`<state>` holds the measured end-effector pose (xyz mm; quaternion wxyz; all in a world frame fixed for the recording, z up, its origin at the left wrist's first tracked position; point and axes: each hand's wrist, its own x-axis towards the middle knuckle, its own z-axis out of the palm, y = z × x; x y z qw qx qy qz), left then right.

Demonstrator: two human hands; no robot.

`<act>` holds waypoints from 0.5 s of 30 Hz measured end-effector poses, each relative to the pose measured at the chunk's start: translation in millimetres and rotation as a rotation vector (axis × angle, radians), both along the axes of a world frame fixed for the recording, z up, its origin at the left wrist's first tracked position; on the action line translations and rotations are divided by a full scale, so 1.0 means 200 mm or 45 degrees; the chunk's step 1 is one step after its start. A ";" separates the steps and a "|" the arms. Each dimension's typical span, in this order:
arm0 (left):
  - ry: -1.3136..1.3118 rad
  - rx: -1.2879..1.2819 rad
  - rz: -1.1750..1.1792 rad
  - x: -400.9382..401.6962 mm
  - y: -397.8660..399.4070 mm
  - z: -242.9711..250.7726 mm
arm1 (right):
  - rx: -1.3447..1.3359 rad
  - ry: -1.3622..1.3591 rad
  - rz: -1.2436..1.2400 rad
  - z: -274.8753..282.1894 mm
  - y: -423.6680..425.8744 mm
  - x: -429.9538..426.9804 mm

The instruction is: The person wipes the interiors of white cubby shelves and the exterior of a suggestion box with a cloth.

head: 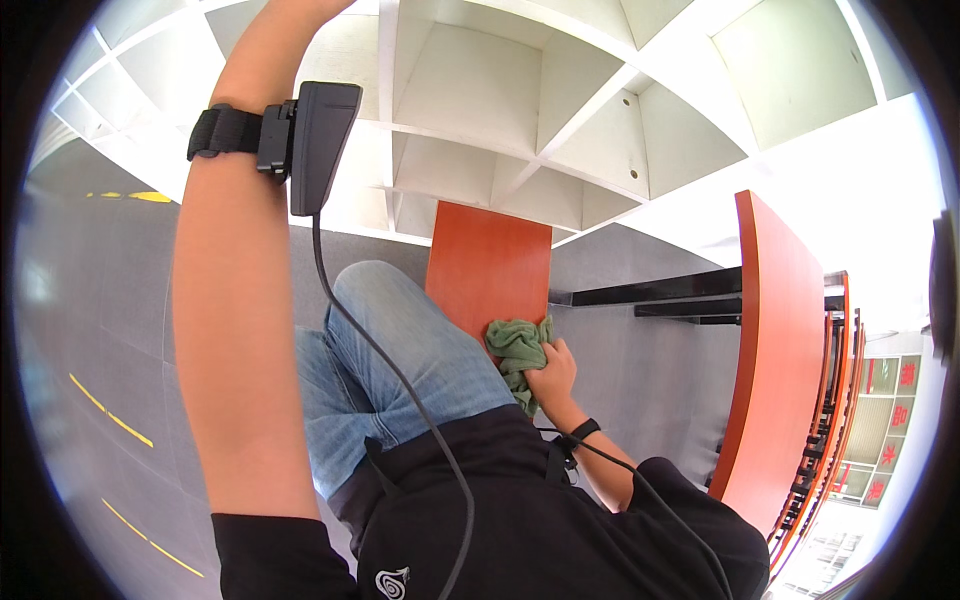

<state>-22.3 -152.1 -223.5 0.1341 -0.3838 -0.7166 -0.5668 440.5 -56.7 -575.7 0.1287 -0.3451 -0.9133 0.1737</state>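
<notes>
My right hand (553, 373) grips a crumpled green cloth (516, 346) that lies on the near part of an orange-red wooden board (487, 262), beside my jeans-covered knee. A black band is round the right wrist. On the left side my left arm reaches up toward white cubby shelves (465, 82), with a black device (322, 150) strapped to the forearm and a cable running down from it. Only the edge of my left hand (326, 6) shows at the top rim; its fingers are out of the picture, so what it touches is hidden.
Orange-red tabletops (784, 360) on black metal legs (660, 287) stand in a row at the right. The white shelving spans the top, over a grey tiled floor (112, 322) with yellow line markings. Windows with red lettering (892, 420) are at the far right.
</notes>
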 end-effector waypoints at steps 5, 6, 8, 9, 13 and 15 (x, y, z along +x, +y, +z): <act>0.024 -0.038 0.031 0.00 -0.01 0.01 | -0.204 0.475 0.059 -0.10 0.03 0.07; 0.053 -0.013 0.007 0.00 -0.01 0.00 | -0.205 0.474 0.057 -0.11 0.04 0.08; 0.082 0.012 -0.021 0.01 -0.01 0.01 | -0.232 0.517 0.024 -0.13 0.05 0.08; 0.064 -0.006 0.012 0.01 -0.01 0.01 | -0.233 0.515 0.023 -0.12 0.04 0.08; 0.092 -0.069 0.116 -0.01 -0.01 0.01 | 0.007 0.350 0.170 -0.03 0.01 0.04; 0.076 -0.050 0.083 -0.01 -0.01 0.00 | 0.151 0.261 0.268 -0.03 0.01 0.02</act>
